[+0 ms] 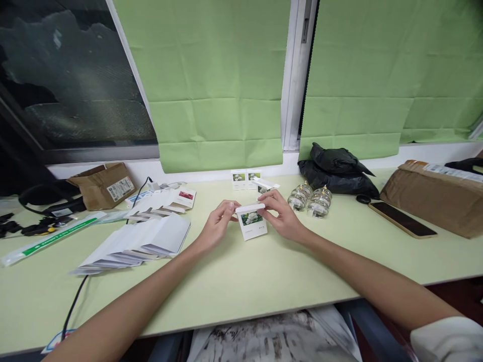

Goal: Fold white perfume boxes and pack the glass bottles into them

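A small white cardboard box (252,231) with a white-flower picture on its front stands slightly tilted in front of me, its top edge raised. My left hand (220,220) pinches the upper left corner of this box. At the upper right corner, my right hand (281,217) grips it with thumb and fingers. Just behind my right fingers is another white box (264,188) with its flap up, partly hidden. Two similar boxes (239,180) stand side by side near the wall. Right of my hand are clear glass bottles (319,203) with gold-coloured tops.
Flattened white boxes (138,244) lie fanned out at the left, with more (162,202) behind. A brown carton (101,186), a cable (77,296) and a green-striped packet (53,238) are also left. Rightward are black plastic bags (335,173), a phone (403,219) and a brown parcel (433,196).
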Motion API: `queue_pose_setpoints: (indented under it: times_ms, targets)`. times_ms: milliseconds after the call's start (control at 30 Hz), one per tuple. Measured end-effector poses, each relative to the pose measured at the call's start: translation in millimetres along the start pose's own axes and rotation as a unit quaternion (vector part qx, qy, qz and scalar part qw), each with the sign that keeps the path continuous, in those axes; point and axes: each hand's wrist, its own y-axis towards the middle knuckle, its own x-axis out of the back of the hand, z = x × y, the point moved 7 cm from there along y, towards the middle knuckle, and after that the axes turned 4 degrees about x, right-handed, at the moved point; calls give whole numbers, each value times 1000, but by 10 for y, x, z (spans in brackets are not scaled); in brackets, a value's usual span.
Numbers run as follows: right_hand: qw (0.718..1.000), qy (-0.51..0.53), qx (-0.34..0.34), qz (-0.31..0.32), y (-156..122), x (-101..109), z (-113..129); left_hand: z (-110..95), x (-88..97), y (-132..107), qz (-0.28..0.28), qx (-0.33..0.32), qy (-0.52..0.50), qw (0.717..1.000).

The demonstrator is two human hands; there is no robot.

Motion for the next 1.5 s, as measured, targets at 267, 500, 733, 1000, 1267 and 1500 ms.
queue_pose_setpoints:
  times_ms: [267, 500, 733, 1000, 1267, 1500]
  targets:
    - [997, 67, -18, 40, 3, -12, 11, -127, 32, -49, 2, -52, 106, 993]
    - [998, -32, 9, 62, -8, -101, 12, -333, -1, -135, -5, -165, 210, 964]
    - [993, -90, 45, 66, -47, -179, 70, -273, -94, -161, -12, -144, 203, 968]
    - [990, -113, 79, 41, -50, -203, 134, -234, -130, -157, -14, -135, 197, 971]
    - [994, -92, 37, 34, -46, -174, 47, -231, -105, -143, -34, -137, 183, 973]
    - [993, -110, 24, 25, -38, -122, 23, -195, -77, -121, -16, -141, 194, 971]
